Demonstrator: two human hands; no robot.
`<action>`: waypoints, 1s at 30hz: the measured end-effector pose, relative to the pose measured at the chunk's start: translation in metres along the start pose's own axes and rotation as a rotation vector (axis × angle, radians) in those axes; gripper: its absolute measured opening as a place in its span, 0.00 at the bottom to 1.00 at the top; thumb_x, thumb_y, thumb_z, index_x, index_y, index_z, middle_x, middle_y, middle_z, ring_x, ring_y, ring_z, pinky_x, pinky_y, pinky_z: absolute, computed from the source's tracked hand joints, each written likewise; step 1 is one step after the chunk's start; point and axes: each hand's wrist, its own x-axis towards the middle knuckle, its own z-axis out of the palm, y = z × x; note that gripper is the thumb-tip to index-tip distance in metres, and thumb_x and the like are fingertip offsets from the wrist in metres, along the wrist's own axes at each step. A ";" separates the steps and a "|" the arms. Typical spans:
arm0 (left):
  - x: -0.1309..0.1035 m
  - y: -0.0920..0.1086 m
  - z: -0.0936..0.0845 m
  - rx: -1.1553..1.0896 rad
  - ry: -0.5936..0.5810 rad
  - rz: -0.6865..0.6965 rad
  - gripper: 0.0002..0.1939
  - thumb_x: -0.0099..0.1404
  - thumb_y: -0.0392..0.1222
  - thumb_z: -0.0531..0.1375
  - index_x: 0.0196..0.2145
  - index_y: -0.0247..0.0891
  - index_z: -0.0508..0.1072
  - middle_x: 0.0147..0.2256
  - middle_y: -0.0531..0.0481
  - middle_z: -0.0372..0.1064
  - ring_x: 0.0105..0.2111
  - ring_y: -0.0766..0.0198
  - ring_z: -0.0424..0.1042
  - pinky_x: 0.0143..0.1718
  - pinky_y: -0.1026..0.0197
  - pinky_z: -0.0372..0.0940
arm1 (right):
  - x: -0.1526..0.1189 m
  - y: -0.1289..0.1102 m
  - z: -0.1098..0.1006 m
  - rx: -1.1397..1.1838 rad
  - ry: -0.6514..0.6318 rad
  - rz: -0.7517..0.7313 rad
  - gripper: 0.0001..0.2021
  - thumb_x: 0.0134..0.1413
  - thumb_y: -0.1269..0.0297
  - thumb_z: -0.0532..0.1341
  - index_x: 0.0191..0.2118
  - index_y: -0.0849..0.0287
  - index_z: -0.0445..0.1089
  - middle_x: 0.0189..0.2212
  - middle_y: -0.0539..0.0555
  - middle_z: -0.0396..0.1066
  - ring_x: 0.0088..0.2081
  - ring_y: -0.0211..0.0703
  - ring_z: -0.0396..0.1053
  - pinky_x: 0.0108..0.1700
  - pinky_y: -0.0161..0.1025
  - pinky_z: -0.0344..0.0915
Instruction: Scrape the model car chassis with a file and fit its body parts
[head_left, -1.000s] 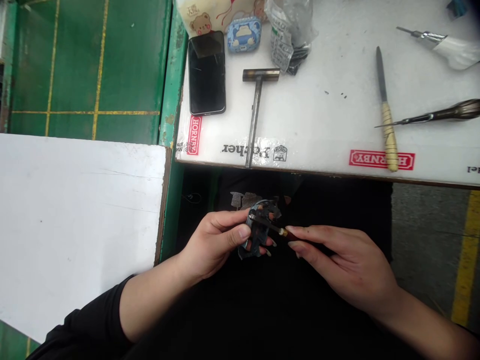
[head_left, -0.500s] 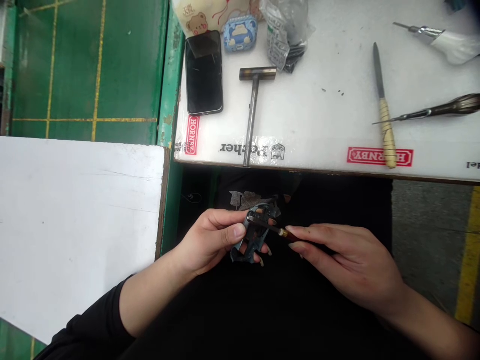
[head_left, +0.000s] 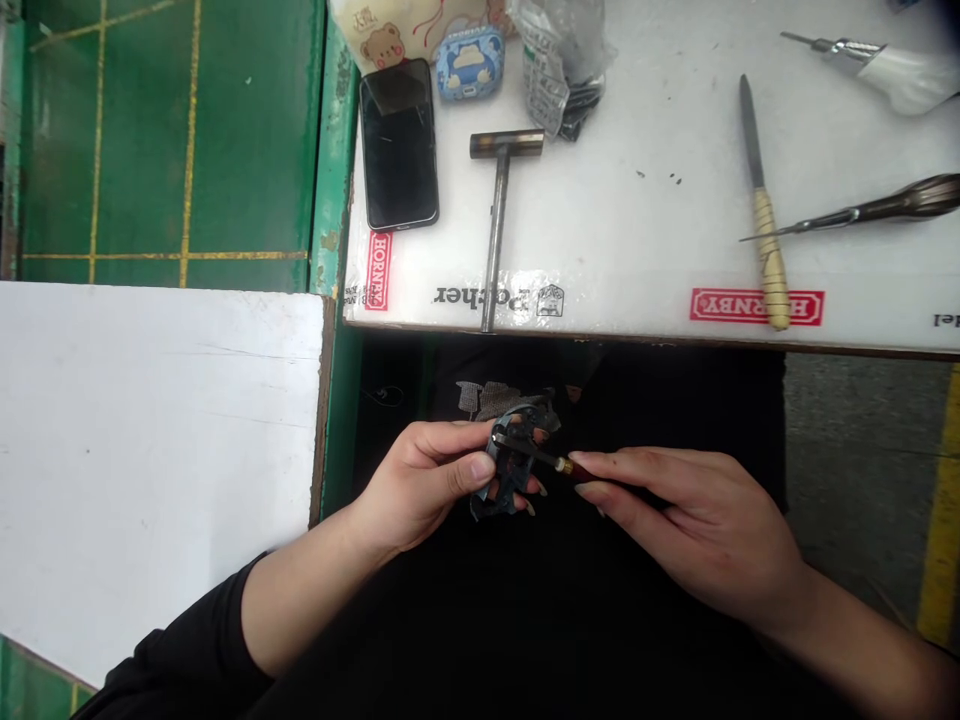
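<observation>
Compared with half a second ago, the white-covered worktable (head_left: 637, 250) sits slightly farther left in the frame, while the white board (head_left: 150, 430) at left has its upper edge a little lower. The left hand (head_left: 435, 480) and right hand (head_left: 690, 510), near the lower middle, keep nearly the same places. The smartphone (head_left: 400, 145), hammer (head_left: 507, 145) and wrapped-handle file (head_left: 768, 260) have slid left in the picture along with the table. The dark, openwork part (head_left: 517, 475), just below the table edge at the frame's centre, is tilted differently, its lower end a touch farther right and higher. The left hand is clamped on it, thumb on the near side; the right is pinched on the handle of a slim tool (head_left: 544, 457) whose metal end lies over the part.

The board runs off the left edge. Most of the left fingers are behind the part, with some nails showing past it; the right hand conceals much of the tool's handle. The white-gripped tool (head_left: 855, 58) at upper right is cut off. The part's fine shape is lost against black clothing (head_left: 525, 630), and whether the tool's tip touches it cannot be told.
</observation>
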 end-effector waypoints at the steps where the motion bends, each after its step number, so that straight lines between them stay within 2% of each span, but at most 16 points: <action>1: 0.000 -0.001 0.000 -0.004 0.000 0.001 0.17 0.76 0.51 0.78 0.58 0.44 0.92 0.50 0.38 0.91 0.44 0.52 0.91 0.50 0.54 0.86 | 0.000 0.000 0.000 0.003 0.002 0.003 0.14 0.78 0.71 0.71 0.61 0.49 0.86 0.50 0.49 0.90 0.43 0.42 0.90 0.49 0.32 0.87; 6: 0.001 -0.001 0.001 0.025 0.005 0.022 0.17 0.78 0.49 0.77 0.59 0.43 0.92 0.51 0.38 0.91 0.47 0.51 0.91 0.52 0.53 0.85 | 0.001 -0.001 0.001 0.006 0.001 0.007 0.13 0.79 0.71 0.71 0.61 0.50 0.85 0.51 0.47 0.90 0.45 0.39 0.90 0.54 0.28 0.85; 11: 0.001 -0.004 0.000 0.077 0.014 0.065 0.21 0.79 0.49 0.76 0.65 0.45 0.89 0.52 0.36 0.90 0.45 0.49 0.91 0.52 0.51 0.84 | -0.001 -0.001 0.002 0.012 0.009 0.013 0.11 0.80 0.70 0.71 0.60 0.51 0.85 0.52 0.47 0.90 0.46 0.37 0.90 0.54 0.26 0.84; 15: 0.001 -0.008 -0.001 0.119 0.065 0.085 0.21 0.77 0.51 0.77 0.62 0.43 0.91 0.55 0.36 0.89 0.48 0.46 0.90 0.53 0.51 0.83 | 0.000 -0.002 0.003 0.003 0.022 0.014 0.10 0.80 0.69 0.71 0.60 0.51 0.85 0.51 0.48 0.90 0.45 0.38 0.90 0.54 0.28 0.85; 18: -0.001 -0.013 -0.002 0.149 0.119 0.105 0.20 0.77 0.49 0.77 0.62 0.44 0.91 0.58 0.36 0.89 0.57 0.41 0.88 0.60 0.47 0.81 | 0.001 -0.003 0.003 -0.003 0.019 0.019 0.10 0.80 0.69 0.71 0.59 0.52 0.86 0.51 0.49 0.90 0.45 0.40 0.90 0.53 0.29 0.86; 22: -0.003 -0.019 -0.001 0.191 0.174 0.146 0.19 0.77 0.48 0.77 0.63 0.45 0.90 0.63 0.38 0.87 0.66 0.38 0.84 0.75 0.38 0.73 | 0.002 -0.004 0.004 -0.015 0.022 0.028 0.09 0.81 0.68 0.71 0.58 0.52 0.86 0.50 0.49 0.90 0.45 0.40 0.90 0.53 0.29 0.86; 25: -0.005 -0.023 0.000 0.188 0.217 0.167 0.20 0.77 0.48 0.77 0.63 0.47 0.90 0.63 0.39 0.87 0.65 0.38 0.84 0.77 0.35 0.71 | 0.002 -0.004 0.006 -0.012 0.027 0.044 0.09 0.81 0.68 0.71 0.58 0.51 0.87 0.50 0.49 0.90 0.44 0.42 0.91 0.52 0.31 0.88; 30: -0.005 -0.026 0.000 0.160 0.234 0.174 0.20 0.77 0.46 0.77 0.64 0.48 0.90 0.61 0.40 0.88 0.65 0.39 0.84 0.77 0.37 0.71 | 0.002 -0.005 0.009 -0.009 0.029 0.062 0.09 0.81 0.67 0.71 0.58 0.51 0.87 0.50 0.48 0.90 0.45 0.42 0.91 0.54 0.31 0.87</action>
